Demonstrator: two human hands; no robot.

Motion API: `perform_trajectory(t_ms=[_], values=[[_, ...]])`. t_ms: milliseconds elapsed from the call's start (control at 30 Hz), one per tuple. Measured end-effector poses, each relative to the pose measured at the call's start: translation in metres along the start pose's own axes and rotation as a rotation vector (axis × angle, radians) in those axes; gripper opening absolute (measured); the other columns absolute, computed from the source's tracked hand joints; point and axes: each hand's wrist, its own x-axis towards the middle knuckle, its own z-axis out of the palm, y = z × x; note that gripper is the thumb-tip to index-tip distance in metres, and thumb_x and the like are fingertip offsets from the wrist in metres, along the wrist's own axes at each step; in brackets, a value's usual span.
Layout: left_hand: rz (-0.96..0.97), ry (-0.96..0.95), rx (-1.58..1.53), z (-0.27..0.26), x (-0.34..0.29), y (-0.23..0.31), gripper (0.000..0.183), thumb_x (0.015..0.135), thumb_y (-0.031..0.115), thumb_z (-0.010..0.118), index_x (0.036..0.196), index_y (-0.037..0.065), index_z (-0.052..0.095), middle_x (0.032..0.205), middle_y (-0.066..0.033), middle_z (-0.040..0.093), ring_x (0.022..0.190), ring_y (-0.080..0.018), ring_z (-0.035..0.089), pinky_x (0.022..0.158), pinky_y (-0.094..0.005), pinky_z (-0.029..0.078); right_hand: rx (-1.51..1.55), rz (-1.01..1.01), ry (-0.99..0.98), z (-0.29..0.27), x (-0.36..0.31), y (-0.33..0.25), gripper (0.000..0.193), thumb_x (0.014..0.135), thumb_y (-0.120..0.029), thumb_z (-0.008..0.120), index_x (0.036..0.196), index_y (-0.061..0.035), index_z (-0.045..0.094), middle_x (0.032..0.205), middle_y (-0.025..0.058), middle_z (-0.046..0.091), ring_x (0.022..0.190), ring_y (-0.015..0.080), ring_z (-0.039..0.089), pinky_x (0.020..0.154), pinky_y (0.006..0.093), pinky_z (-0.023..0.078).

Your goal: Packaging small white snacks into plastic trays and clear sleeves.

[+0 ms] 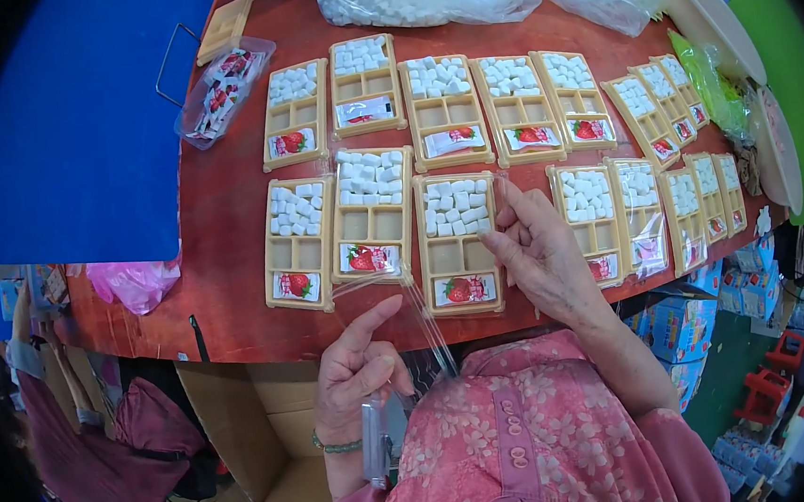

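Curled left hand (pixel 359 368) beside clear plastic film (pixel 430 332); narrowed right hand (pixel 542 251) at right rim of divided beige tray (pixel 443 252); could not confirm grips.

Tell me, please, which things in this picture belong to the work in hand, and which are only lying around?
Belonging to the work:
- trays
- white cubes
- strawberry packets
- clear plastic at the left hand

Probably only lying around:
- pink bag
- green bag
- red stools
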Motion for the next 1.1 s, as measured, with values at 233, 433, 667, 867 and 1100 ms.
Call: perform_trajectory(t_ms=[233, 433, 667, 867, 1100], values=[[-0.11, -0.004, 0.144, 0.005, 0.0, 0.004, 0.064, 0.09, 0.012, 0.058, 0.144, 0.002, 0.026, 0.072, -0.0047, 0.062, 0.059, -0.0028, 0.05, 0.055, -0.0153, 0.038, -0.135, 0.042, 0.067, 0.003, 0.005, -0.004, 0.058, 0.086, -0.002, 0.063, 0.138, 0.0001, 0.037, 0.09, 0.003, 0.041, 0.065, 0.0048, 0.043, 0.056, 0.0169, 0.042], [-0.16, -0.033, 0.284, 0.007, 0.004, 0.003, 0.063, 0.093, 0.012, 0.055, 0.146, 0.003, 0.023, 0.074, -0.0017, 0.059, 0.068, -0.0046, 0.056, 0.06, -0.0166, 0.043, -0.328, -0.01, 0.119, 0.009, 0.008, -0.01, 0.055, 0.082, -0.002, 0.065, 0.132, 0.0001, 0.042, 0.092, 0.0062, 0.045, 0.062, 0.0074, 0.044, 0.055, 0.02, 0.042], [-0.167, -0.058, 0.315, 0.006, 0.003, 0.006, 0.06, 0.093, 0.01, 0.054, 0.145, 0.003, 0.024, 0.074, -0.0014, 0.059, 0.07, -0.0053, 0.057, 0.063, -0.0185, 0.046, -0.548, -0.085, 0.141, 0.008, 0.002, -0.014, 0.05, 0.082, -0.003, 0.065, 0.128, -0.0005, 0.045, 0.098, 0.0124, 0.049, 0.057, 0.0132, 0.05, 0.053, 0.0267, 0.046], [-0.155, -0.079, 0.187, -0.002, -0.01, 0.01, 0.057, 0.09, 0.009, 0.056, 0.141, 0.0, 0.033, 0.073, -0.0051, 0.062, 0.069, -0.0072, 0.059, 0.062, -0.0174, 0.044, -0.775, -0.4, 0.066, 0.005, -0.003, -0.021, 0.053, 0.08, -0.007, 0.068, 0.129, -0.0038, 0.047, 0.12, 0.0172, 0.05, 0.101, 0.0275, 0.057, 0.083, 0.0381, 0.048], [-0.026, 0.03, 0.177, -0.013, -0.023, 0.008, 0.056, 0.087, 0.017, 0.058, 0.136, -0.002, 0.04, 0.072, -0.0055, 0.065, 0.051, -0.0011, 0.045, 0.049, -0.014, 0.031, -0.924, -0.391, -0.375, 0.027, 0.0, -0.017, 0.068, 0.089, -0.04, 0.053, 0.145, -0.0112, 0.028, 0.152, 0.0066, 0.024, 0.141, 0.027, 0.018, 0.114, 0.0529, 0.003]])
